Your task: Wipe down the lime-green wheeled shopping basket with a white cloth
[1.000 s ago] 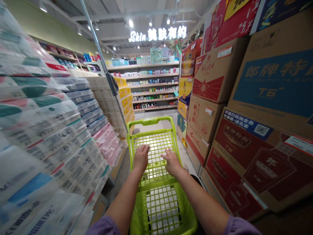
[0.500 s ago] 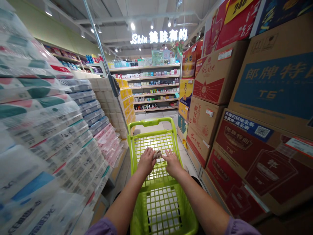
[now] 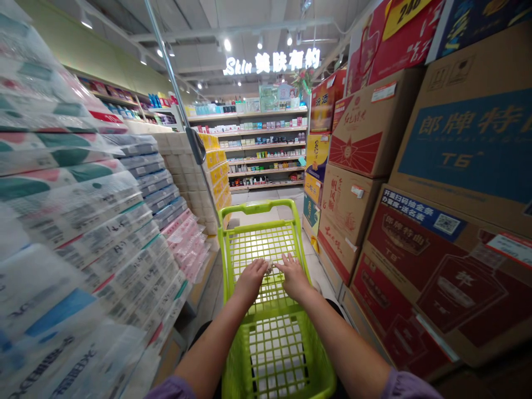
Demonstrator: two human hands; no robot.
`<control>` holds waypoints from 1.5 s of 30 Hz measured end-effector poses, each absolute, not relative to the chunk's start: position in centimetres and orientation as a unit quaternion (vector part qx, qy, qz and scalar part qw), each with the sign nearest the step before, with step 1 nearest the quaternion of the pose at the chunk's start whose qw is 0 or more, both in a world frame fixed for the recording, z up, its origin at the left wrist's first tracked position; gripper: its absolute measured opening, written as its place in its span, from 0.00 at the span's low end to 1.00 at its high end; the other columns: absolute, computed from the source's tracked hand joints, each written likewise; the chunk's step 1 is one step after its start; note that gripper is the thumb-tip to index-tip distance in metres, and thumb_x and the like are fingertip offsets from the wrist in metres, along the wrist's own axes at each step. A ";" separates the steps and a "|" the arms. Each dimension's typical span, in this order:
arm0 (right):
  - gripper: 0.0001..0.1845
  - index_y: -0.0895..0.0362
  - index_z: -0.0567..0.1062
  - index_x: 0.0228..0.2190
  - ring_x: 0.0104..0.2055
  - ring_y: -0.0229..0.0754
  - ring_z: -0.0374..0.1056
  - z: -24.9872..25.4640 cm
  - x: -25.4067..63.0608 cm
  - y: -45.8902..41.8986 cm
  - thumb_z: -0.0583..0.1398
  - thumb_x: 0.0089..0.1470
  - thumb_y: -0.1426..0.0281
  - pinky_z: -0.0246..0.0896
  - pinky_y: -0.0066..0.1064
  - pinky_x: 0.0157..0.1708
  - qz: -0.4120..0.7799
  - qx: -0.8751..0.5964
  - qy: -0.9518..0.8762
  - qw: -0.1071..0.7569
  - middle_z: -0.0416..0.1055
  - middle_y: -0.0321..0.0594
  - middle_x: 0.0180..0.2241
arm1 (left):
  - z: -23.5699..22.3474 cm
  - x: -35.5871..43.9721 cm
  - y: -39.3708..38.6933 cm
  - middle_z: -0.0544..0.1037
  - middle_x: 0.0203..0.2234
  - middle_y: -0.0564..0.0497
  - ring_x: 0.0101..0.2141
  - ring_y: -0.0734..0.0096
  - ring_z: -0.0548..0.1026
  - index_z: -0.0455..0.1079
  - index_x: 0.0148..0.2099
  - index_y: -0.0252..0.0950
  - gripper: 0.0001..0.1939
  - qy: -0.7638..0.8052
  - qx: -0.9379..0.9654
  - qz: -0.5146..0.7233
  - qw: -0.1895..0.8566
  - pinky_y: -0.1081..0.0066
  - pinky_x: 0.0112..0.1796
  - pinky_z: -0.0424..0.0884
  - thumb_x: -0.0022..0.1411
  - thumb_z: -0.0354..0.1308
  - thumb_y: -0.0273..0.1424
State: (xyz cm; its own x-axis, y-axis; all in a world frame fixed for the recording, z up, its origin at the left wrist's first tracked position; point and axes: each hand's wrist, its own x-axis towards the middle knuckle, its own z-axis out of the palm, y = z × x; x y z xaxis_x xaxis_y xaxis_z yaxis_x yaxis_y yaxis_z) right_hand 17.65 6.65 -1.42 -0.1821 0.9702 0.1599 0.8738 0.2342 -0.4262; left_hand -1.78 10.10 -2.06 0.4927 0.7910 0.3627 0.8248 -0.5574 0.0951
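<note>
Both my hands are stretched out over a lime-green mesh shopping cart [image 3: 260, 209] in a narrow aisle. My left hand [image 3: 250, 280] is curled, its fingertips pinched on a small pale thing [image 3: 270, 267] that I cannot make out. My right hand [image 3: 294, 276] lies close beside it with fingers stretched forward, and its thumb side meets the same small thing. The two hands almost touch above the cart's folding mesh seat. Purple sleeves show at the bottom edge.
Wrapped tissue packs [image 3: 83, 221] are stacked high on the left, with yellow packs [image 3: 216, 172] further on. Large red and brown liquor cartons [image 3: 415, 183] tower on the right. A slanted metal pole [image 3: 183, 111] crosses ahead. Shelves of skincare goods [image 3: 266, 149] close off the aisle's far end.
My left hand has moved right, from the cart's left side toward my right hand, and closed on a small pale thing between them. The cart and view have barely shifted.
</note>
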 end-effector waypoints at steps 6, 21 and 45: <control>0.42 0.52 0.68 0.56 0.69 0.53 0.39 -1.3 17.6 6.6 0.55 0.40 0.90 0.37 0.50 0.65 0.121 -0.607 -0.760 0.198 0.49 0.47 0.66 | -1.6 -2.0 9.7 0.68 0.58 0.42 0.59 0.61 0.65 0.66 0.58 0.39 0.25 -0.545 -0.815 -0.189 0.052 0.56 0.58 0.63 0.61 0.49 0.16; 0.40 0.54 0.70 0.55 0.69 0.55 0.39 -1.8 17.6 6.7 0.54 0.41 0.89 0.36 0.51 0.65 0.113 -0.604 -0.762 0.207 0.50 0.48 0.65 | -2.0 -1.8 9.7 0.72 0.55 0.47 0.56 0.62 0.68 0.68 0.56 0.43 0.23 -0.453 -0.860 -0.227 0.055 0.57 0.56 0.66 0.61 0.53 0.20; 0.44 0.51 0.71 0.55 0.69 0.54 0.39 -2.7 17.4 7.0 0.54 0.36 0.90 0.35 0.50 0.65 0.118 -0.608 -0.754 0.219 0.50 0.47 0.65 | -2.0 -1.5 10.2 0.72 0.55 0.44 0.57 0.61 0.68 0.68 0.56 0.39 0.22 -0.560 -0.791 -0.243 0.041 0.57 0.57 0.65 0.61 0.50 0.19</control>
State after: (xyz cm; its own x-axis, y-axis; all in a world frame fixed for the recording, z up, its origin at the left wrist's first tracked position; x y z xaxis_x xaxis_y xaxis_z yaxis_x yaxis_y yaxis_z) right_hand 17.43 7.04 -2.67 -0.1652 0.9686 0.1859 0.8652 0.2328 -0.4440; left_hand -1.47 10.15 -2.03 0.2553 0.8654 0.4312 0.9057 -0.3701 0.2066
